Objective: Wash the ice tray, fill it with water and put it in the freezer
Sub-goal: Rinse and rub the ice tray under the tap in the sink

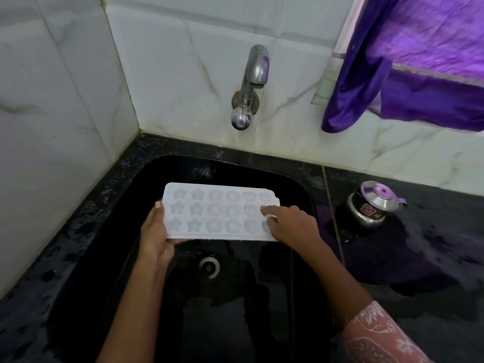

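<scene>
A white ice tray (217, 212) with star and flower shaped cells is held flat over the black sink (275, 176), cells facing up. My left hand (155, 235) grips its left end, thumb on top and fingers underneath. My right hand (289, 224) rests on the tray's right end, with a fingertip pressed into a cell near the right edge. A steel tap (252, 82) juts from the tiled wall above the sink. No water runs from it.
The sink drain (209, 267) lies below the tray. A small steel kettle (370, 205) stands on the black counter (419, 244) at right. A purple cloth (408, 64) hangs at top right. White tiled walls close in the left and back sides.
</scene>
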Tool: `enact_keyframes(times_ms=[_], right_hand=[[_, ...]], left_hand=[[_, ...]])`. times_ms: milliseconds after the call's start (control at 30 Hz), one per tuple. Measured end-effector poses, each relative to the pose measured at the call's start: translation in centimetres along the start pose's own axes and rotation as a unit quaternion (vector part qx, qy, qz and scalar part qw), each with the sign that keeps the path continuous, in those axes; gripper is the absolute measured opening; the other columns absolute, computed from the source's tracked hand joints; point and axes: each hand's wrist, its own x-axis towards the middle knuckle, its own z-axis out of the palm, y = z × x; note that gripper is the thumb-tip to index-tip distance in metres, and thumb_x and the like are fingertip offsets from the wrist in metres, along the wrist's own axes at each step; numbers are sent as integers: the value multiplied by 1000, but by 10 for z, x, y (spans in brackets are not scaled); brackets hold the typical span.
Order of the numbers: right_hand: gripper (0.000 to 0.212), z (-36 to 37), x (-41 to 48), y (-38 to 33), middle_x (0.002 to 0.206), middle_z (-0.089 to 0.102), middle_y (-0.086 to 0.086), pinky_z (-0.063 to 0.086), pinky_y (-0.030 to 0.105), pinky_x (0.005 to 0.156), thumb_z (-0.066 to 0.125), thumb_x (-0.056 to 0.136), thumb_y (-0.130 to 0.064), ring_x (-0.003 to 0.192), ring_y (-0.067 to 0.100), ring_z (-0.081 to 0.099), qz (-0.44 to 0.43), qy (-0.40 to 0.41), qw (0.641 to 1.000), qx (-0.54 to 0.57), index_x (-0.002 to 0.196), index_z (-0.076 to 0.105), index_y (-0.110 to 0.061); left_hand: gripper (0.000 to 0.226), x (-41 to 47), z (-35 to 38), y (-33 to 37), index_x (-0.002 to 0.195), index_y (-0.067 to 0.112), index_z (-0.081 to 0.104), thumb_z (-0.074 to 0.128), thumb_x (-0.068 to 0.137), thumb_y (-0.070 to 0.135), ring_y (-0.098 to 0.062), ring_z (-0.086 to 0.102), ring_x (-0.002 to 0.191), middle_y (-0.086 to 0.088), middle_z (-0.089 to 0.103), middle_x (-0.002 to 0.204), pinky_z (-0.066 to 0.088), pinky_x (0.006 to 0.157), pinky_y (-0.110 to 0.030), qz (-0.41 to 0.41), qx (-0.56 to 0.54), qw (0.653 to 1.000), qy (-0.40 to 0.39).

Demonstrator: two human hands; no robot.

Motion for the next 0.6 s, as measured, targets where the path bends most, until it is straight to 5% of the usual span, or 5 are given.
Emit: enact_keyframes(times_ms=[600], right_hand=[[36,0,6,1,115,60,4,39,31,72,33,95,-26,101,27,57,2,11,999,-32,119,57,-38]], left_hand=[[38,-4,3,3,125,16,53,34,99,38,-23,64,91,-6,65,104,51,61,-40,6,5,1000,-2]])
